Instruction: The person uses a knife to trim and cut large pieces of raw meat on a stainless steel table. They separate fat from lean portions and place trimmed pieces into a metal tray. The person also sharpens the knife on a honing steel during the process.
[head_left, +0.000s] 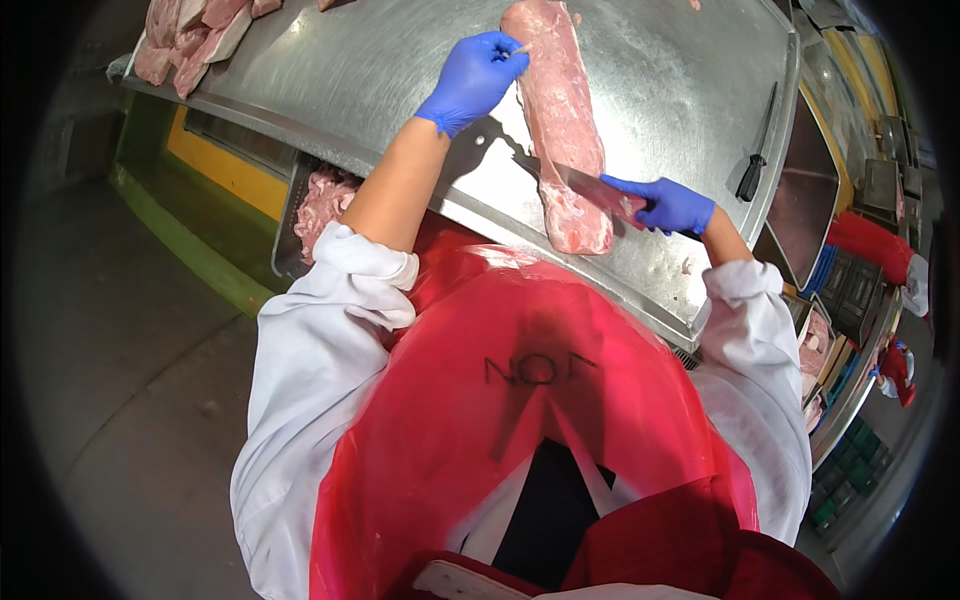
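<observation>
A long pale-pink pork loin lies lengthwise on the steel table in front of me. My right hand, in a blue glove, is closed round the handle of a knife. The blade lies across the near part of the loin, its tip pointing left past the meat's edge. My left hand, also gloved in blue, pinches a small pale strip at the loin's far left edge. Whether the strip is still joined to the loin is hard to see.
Cut meat pieces are piled at the table's far left. A bin of trimmings stands below the near left edge. A second, black-handled knife lies near the right rim. Further right are crates and people in red aprons.
</observation>
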